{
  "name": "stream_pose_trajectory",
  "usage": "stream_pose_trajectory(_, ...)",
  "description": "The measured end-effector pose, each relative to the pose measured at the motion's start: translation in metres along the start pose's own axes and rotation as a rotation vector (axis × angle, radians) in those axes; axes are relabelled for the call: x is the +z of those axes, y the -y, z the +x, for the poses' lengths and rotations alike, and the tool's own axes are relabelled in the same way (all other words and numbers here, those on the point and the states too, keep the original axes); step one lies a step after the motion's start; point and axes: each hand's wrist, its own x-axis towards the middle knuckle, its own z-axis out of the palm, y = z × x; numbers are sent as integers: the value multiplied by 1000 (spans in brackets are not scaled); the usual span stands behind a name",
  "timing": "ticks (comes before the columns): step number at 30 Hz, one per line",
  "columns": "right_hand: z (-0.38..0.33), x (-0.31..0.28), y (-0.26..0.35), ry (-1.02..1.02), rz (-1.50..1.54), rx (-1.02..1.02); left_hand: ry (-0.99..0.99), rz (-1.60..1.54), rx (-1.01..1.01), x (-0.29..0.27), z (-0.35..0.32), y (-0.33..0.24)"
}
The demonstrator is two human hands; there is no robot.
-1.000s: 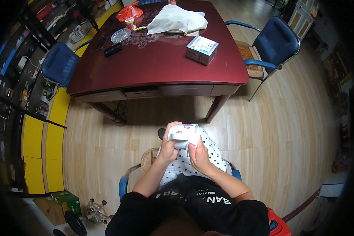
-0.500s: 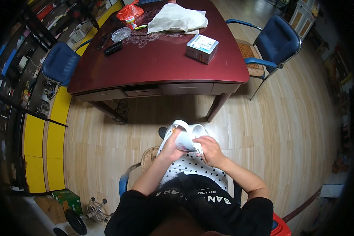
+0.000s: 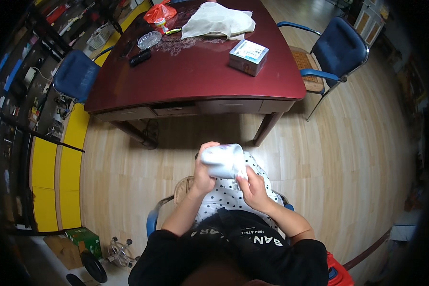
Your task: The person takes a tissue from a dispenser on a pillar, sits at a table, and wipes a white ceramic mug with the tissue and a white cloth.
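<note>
Over my lap, my left hand point(image 3: 204, 174) is wrapped round the left side of a white mug point(image 3: 222, 162). The mug is tipped on its side and slightly blurred, with a faint purplish print near the top. Its handle does not show now. My right hand point(image 3: 255, 191) pinches a crumpled white tissue point(image 3: 241, 177) against the mug's right end. Part of the tissue is hidden by the fingers.
Ahead stands a dark red table point(image 3: 186, 78) bearing a small box point(image 3: 248, 58), a white cloth point(image 3: 219, 21), a glass dish point(image 3: 149, 40) and a red plastic bag point(image 3: 159, 12). Blue chairs point(image 3: 341, 50) flank it. Shelving with yellow cabinets point(image 3: 57, 186) lines the left.
My left hand has turned the mug over, so its handle and open mouth no longer show as before. My right hand has shifted slightly lower with the tissue.
</note>
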Motion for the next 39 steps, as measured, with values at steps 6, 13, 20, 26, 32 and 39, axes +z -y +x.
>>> stream_pose_trajectory(6,-15,-37,-28,-124,379,147,-107,-570,-378,-18,1,-27)
stream_pose_trajectory(13,0,-59,-26,-308,976,333,466,-998,-539,-8,6,-40)
stream_pose_trajectory(20,-2,-54,-28,-289,1061,391,456,-1367,-718,3,-1,-28)
stream_pose_trajectory(26,-4,-56,-34,-265,1069,401,514,-1190,-654,13,-2,-31)
stream_pose_trajectory(32,-8,-54,-44,-276,1106,434,484,-501,-285,52,11,-70)
stream_pose_trajectory(39,-11,-54,-51,-303,1119,456,543,-387,-100,89,5,-104)
